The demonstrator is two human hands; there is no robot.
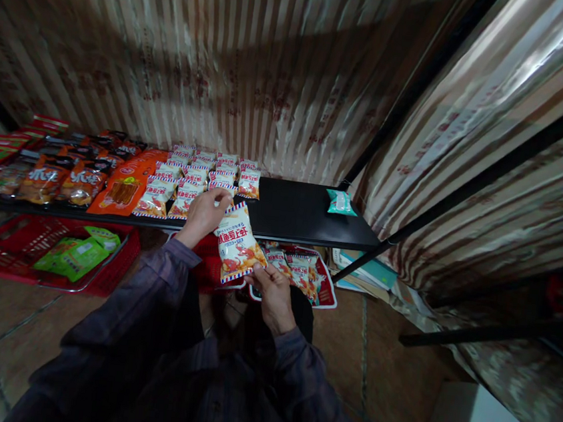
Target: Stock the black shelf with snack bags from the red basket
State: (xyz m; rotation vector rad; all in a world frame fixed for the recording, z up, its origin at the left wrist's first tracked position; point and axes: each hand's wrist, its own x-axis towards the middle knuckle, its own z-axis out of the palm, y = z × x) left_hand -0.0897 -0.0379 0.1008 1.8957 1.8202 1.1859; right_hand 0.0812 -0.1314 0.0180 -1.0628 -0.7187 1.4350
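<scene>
My right hand (272,296) pinches the lower right corner of a white and orange snack bag (238,245), which hangs tilted in front of the black shelf (296,209). My left hand (205,215) is at the upper left of this bag, its fingers curled near the front of the shelf; whether they grip anything is hidden. Several matching snack bags (156,194) lie in rows on the shelf, just left of and behind my left hand. A teal packet (340,202) lies at the shelf's right end.
Orange packs (126,184) and brown packs (83,180) fill the shelf's left part. Below stand a red basket (125,258) with green packets (75,255) and a white-rimmed basket (330,297) with snack bags. A black post (468,160) slants on the right.
</scene>
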